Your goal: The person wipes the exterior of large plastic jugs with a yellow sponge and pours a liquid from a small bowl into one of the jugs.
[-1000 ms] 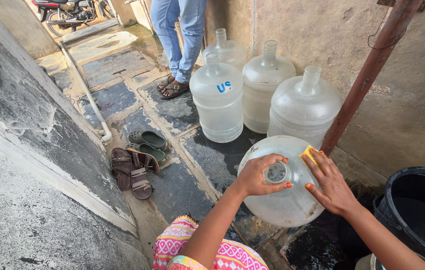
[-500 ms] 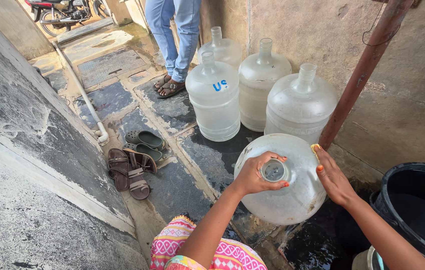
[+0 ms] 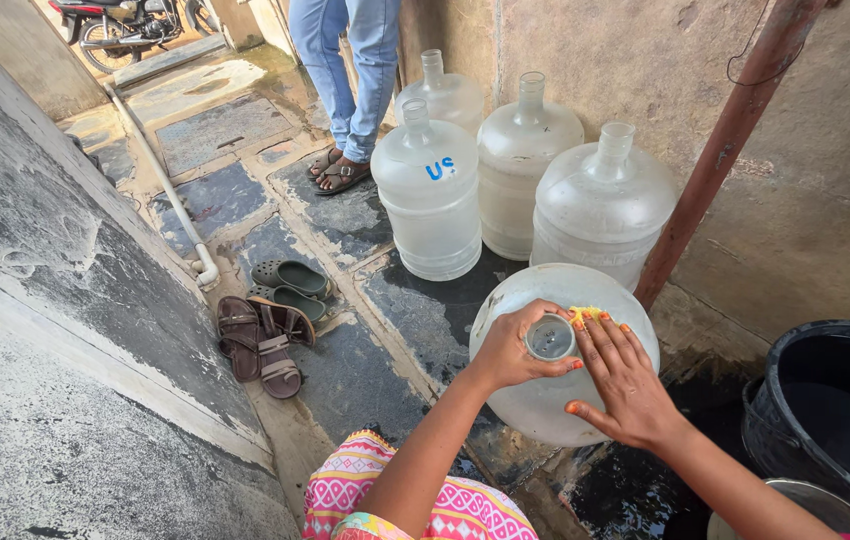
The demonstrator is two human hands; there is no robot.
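A large clear plastic water jug (image 3: 585, 295) stands on the wet stone floor just in front of me. My left hand (image 3: 513, 347) is wrapped around its open neck (image 3: 550, 338) and grips it. My right hand (image 3: 625, 380) lies flat on the jug's shoulder beside the neck, pressing a small yellow sponge (image 3: 585, 314) under the fingertips against the plastic.
Three more clear jugs (image 3: 430, 200) (image 3: 528, 160) (image 3: 600, 200) stand behind along the wall. A rusty pipe (image 3: 725, 140) leans to the right, a black tub (image 3: 825, 410) sits at right. Brown sandals (image 3: 260, 340) and green clogs (image 3: 290, 280) lie left. A person in jeans (image 3: 350, 80) stands beyond.
My right hand with the yellow sponge has slid down from the jug's upper shoulder to lie beside the neck. My left hand stays on the neck.
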